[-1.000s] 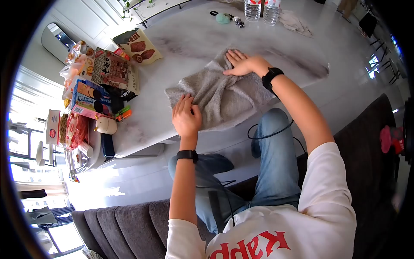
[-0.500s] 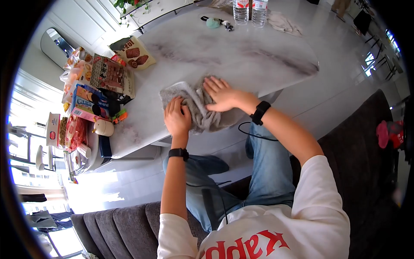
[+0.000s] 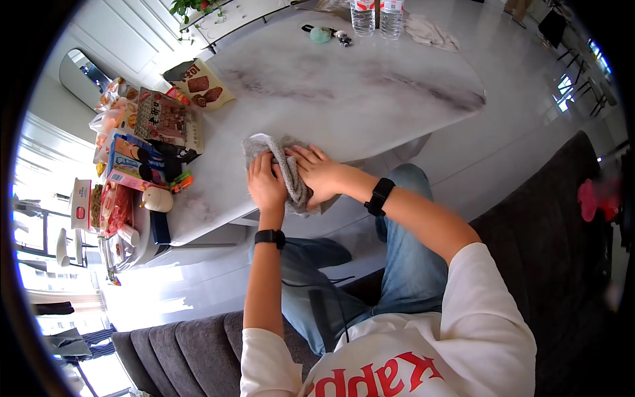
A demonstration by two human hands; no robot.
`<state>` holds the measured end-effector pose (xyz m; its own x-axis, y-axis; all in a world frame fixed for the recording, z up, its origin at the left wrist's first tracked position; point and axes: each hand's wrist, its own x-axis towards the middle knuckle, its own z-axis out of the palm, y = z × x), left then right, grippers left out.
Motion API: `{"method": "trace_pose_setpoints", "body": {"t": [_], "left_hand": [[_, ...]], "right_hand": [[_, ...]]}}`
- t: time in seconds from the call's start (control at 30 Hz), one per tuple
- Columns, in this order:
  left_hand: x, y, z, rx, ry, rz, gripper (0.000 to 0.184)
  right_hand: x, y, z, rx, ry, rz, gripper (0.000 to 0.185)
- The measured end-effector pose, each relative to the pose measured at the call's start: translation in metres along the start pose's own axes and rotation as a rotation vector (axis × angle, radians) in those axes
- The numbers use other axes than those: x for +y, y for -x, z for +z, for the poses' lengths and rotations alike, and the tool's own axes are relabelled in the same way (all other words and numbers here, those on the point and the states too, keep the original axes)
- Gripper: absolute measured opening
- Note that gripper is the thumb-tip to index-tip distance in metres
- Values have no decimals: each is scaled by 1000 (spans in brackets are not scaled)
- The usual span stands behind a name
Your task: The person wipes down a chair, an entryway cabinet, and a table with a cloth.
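A grey cloth lies bunched and folded at the near edge of the marble-topped table, part of it hanging at the edge. My left hand presses on its left part with fingers curled over the fabric. Against the right side of the bundle is my right hand, its fingers laid over the fold and gripping the cloth, thumb lower down near the table edge. Both hands are close together, and the cloth's underside is hidden.
Snack bags, a pink-and-blue box and a small cream-coloured figure crowd the table's left end. Two water bottles, a pale crumpled cloth and a green trinket sit at the far side. A dark sofa is behind me.
My right hand has moved left and a little down, pushing the right part of the cloth toward my left hand. The cloth is now narrower and more folded. My left hand has barely moved.
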<state>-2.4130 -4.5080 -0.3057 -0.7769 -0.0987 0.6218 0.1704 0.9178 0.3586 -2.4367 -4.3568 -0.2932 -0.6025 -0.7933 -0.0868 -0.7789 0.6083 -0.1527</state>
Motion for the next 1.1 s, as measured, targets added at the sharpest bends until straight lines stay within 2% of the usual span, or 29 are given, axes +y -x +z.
{"method": "trace_pose_setpoints", "body": {"t": [0.13, 0.23, 0.33, 0.53, 0.73, 0.93, 1.03, 1.1], "left_hand": [[-1, 1, 1, -29, -16, -30, 18], [-5, 0, 2, -53, -35, -33, 23], [-8, -1, 6, -23, -54, -29, 20], [-12, 1, 7, -104, -151, -92, 31], [-21, 10, 14, -91, -277, -111, 34], [-20, 35, 0, -153, -242, -20, 44], [-21, 48, -8, -231, -261, 39, 48], [-18, 54, -12, -286, -228, 40, 47]], "right_hand": [[-2, 0, 0, 69, -85, 17, 104], [-7, -3, 10, 217, -188, 70, 101], [-10, -6, 12, 277, -159, 100, 101], [-2, -18, 12, 376, -151, 57, 105], [-7, -16, 16, 402, -59, 99, 104], [-30, 1, 25, 502, 146, 176, 81], [-26, 5, 42, 641, 231, 151, 69], [-17, 12, 42, 548, 192, 93, 65]]}}
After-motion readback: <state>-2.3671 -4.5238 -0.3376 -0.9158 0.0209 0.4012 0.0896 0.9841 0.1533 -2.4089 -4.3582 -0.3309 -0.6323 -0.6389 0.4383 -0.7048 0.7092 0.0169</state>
